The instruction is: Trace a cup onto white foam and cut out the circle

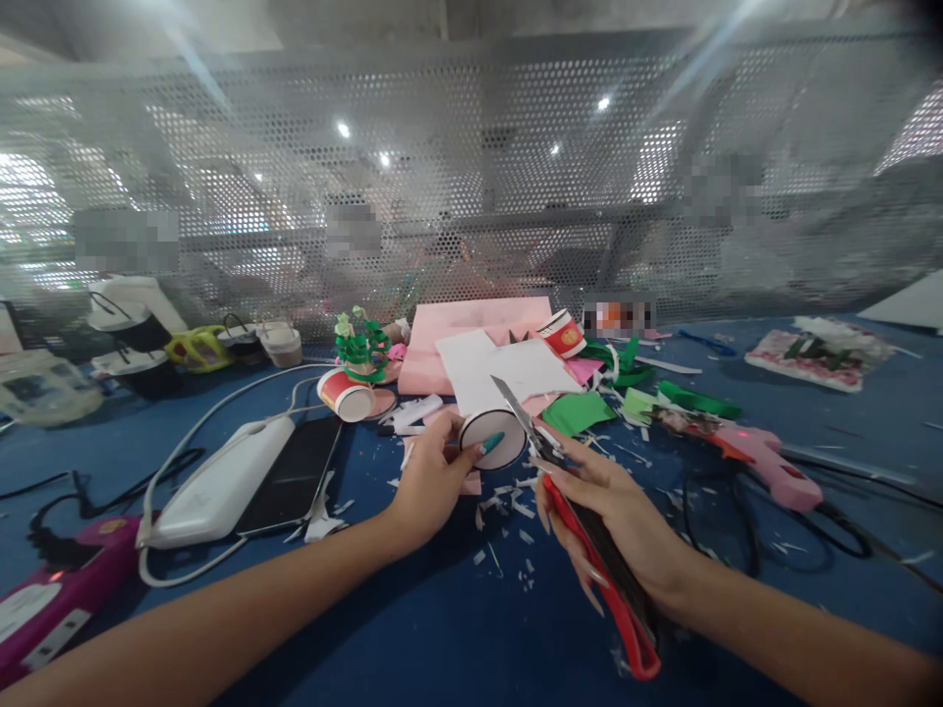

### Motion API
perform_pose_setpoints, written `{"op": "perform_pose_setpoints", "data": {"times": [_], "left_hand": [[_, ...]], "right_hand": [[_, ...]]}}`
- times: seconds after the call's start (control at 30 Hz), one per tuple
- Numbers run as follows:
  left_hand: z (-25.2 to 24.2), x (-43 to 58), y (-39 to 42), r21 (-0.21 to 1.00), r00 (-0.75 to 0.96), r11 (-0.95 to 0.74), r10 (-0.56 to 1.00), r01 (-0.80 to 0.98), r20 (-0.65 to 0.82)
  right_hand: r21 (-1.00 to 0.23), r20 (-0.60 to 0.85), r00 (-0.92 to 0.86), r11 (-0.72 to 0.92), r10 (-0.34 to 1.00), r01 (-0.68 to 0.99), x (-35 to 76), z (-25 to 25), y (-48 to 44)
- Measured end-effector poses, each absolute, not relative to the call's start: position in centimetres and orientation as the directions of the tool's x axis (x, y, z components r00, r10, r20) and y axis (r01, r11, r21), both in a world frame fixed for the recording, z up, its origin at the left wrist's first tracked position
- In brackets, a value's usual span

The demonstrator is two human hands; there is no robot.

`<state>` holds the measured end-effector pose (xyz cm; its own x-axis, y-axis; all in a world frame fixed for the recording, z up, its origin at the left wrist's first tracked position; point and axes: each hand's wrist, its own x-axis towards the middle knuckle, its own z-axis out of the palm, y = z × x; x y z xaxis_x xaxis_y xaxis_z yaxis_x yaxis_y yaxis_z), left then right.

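Observation:
My left hand [434,476] is closed on a white round disc [486,432] with a dark edge, thumb lying across its face. Whether the disc is flat or the end of a cup cannot be made out. In my right hand [604,511] are scissors [589,540] with red and black handles. Their pointed metal blade reaches up and left, close to the disc's right edge. Behind the disc lie a white paper sheet [471,363] and a pink sheet [427,344]. Small white scraps [508,501] are scattered below and between my hands.
Red-and-white paper cups lie left [346,395] and right [564,334] of the sheets. A pink glue gun [766,462] rests at right by green paper [579,412]. At left are a phone [291,478], a white power bank [221,486] and a purple power strip [66,589].

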<state>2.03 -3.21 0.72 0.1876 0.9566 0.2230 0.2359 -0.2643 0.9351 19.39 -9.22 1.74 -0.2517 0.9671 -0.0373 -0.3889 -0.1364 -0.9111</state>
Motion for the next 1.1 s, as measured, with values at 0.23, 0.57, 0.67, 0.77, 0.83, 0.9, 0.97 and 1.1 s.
{"op": "perform_pose_setpoints", "data": {"times": [0.23, 0.57, 0.67, 0.77, 0.83, 0.9, 0.97, 1.1], "left_hand": [[0.69, 1.93, -3.19, 0.925, 0.199, -0.272, 0.954, 0.266, 0.223], [0.57, 1.9, -3.17, 0.921, 0.197, -0.28, 0.953, 0.272, 0.232], [0.68, 1.88, -3.11, 0.906, 0.191, -0.312, 0.945, 0.286, 0.265], [0.75, 1.91, -3.07, 0.907, 0.187, -0.323, 0.942, 0.271, 0.279], [0.72, 1.92, -3.03, 0.905, 0.195, -0.339, 0.935, 0.258, 0.295], [0.62, 1.89, -3.0, 0.893, 0.208, -0.365, 0.925, 0.264, 0.317], [0.47, 1.83, -3.0, 0.871, 0.224, -0.391, 0.915, 0.297, 0.335], [0.24, 1.7, -3.15, 0.809, 0.265, -0.452, 0.889, 0.376, 0.373]], "right_hand": [[-0.912, -0.042, -0.267, -0.146, 0.963, -0.384, 19.36, 2.13, -9.37], [-0.914, -0.045, -0.268, -0.148, 0.962, -0.378, 19.36, 1.89, -9.38], [-0.913, -0.049, -0.266, -0.151, 0.963, -0.38, 19.46, 1.72, -9.45], [-0.911, -0.045, -0.279, -0.154, 0.959, -0.383, 19.56, 1.56, -9.39], [-0.909, -0.043, -0.286, -0.157, 0.957, -0.387, 19.58, 1.5, -9.32], [-0.908, -0.044, -0.291, -0.16, 0.956, -0.388, 19.57, 1.51, -9.29], [-0.909, -0.037, -0.293, -0.154, 0.955, -0.386, 19.54, 1.57, -9.31], [-0.912, -0.028, -0.3, -0.147, 0.953, -0.382, 19.5, 1.69, -9.5]]}}
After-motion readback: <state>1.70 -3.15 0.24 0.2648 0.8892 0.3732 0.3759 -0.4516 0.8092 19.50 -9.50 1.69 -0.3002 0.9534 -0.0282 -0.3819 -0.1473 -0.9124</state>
